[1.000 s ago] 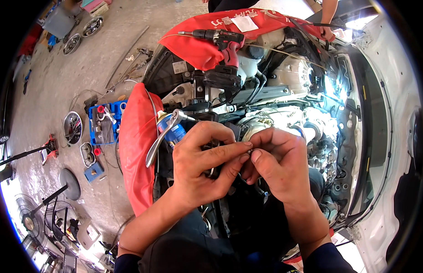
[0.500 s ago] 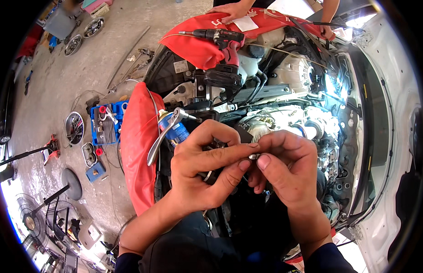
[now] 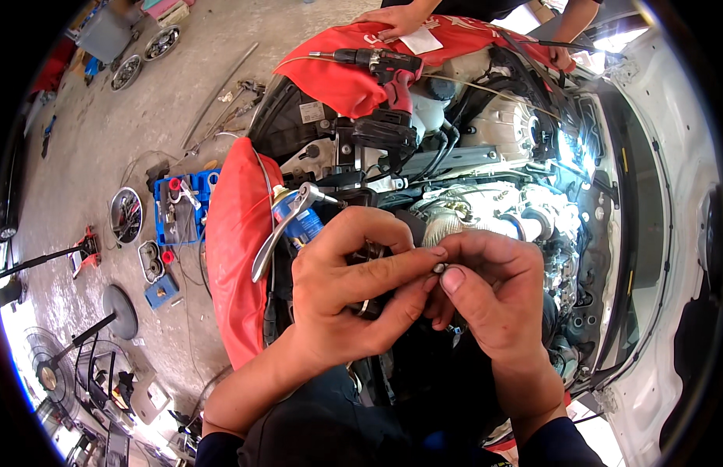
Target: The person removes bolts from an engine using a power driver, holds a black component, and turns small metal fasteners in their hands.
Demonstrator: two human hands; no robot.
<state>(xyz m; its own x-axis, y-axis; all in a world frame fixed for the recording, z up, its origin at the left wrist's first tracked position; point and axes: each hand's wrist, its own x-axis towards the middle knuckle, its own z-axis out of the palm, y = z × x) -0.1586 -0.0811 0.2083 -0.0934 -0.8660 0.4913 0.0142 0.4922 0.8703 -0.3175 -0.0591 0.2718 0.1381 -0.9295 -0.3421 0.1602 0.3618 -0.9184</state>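
Note:
My left hand (image 3: 346, 292) and my right hand (image 3: 497, 292) meet fingertip to fingertip above the car's engine bay. Between them is a tiny silvery metal piece (image 3: 439, 268), mostly covered by the fingers, its kind unclear. My right thumb and forefinger pinch it, and my left thumb and forefinger close on its other side. Just beyond my left hand, a chrome ratchet wrench (image 3: 277, 244) leans against a blue spray can (image 3: 305, 227). Past my right hand lies the pale metal engine (image 3: 478, 204).
A red and black cordless drill (image 3: 394, 84) with a long thin shaft rests across the far side, on a red fender cover (image 3: 322, 87). A co-worker's hand (image 3: 392, 22) presses on that cover. Left on the floor are a blue tool case (image 3: 161, 222) and a metal bowl (image 3: 126, 194).
The fingertips have drawn closer around the small metal piece, and it shows less and has turned slightly. My left thumb has shifted a little toward my right hand.

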